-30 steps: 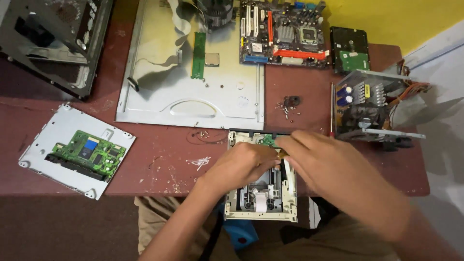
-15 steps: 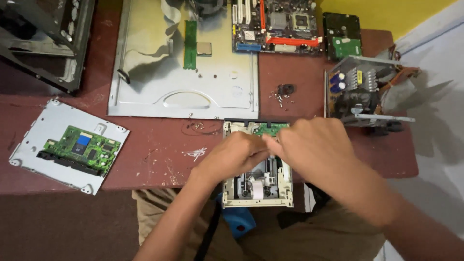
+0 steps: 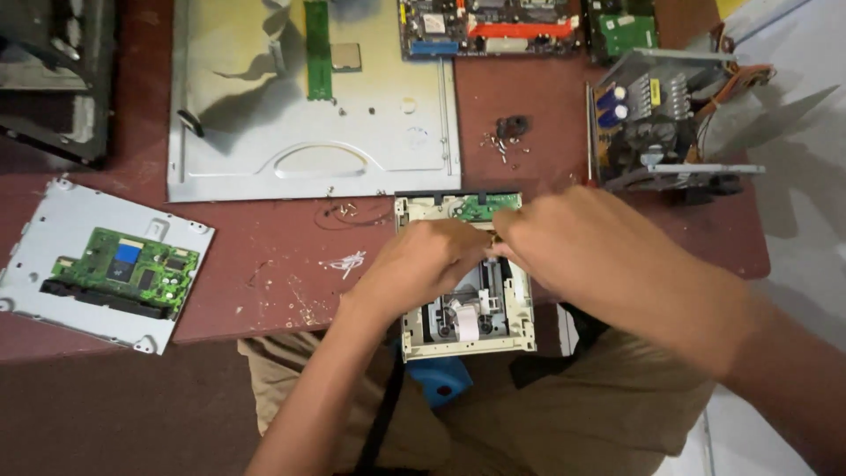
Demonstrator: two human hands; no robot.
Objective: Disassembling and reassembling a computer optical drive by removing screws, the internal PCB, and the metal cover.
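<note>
Pinching over opened drive (image 3: 467,313): left hand (image 3: 423,264); right hand (image 3: 573,247).

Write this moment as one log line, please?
left hand: on opened disc drive | right hand: on drive too, fingertips hidden | nearby: metal panel, loose screws

Your left hand (image 3: 421,264) and right hand (image 3: 577,256) are both bare: no gloves, rings, watch or wristband show, and your forearms are uncovered as far as the frame edges, with no sleeve in view. On your lower body you wear khaki-tan trousers (image 3: 608,414) of plain cloth, lightly creased over the thighs. A narrow black strap (image 3: 385,414) runs down across your lap beside your left forearm.
</note>
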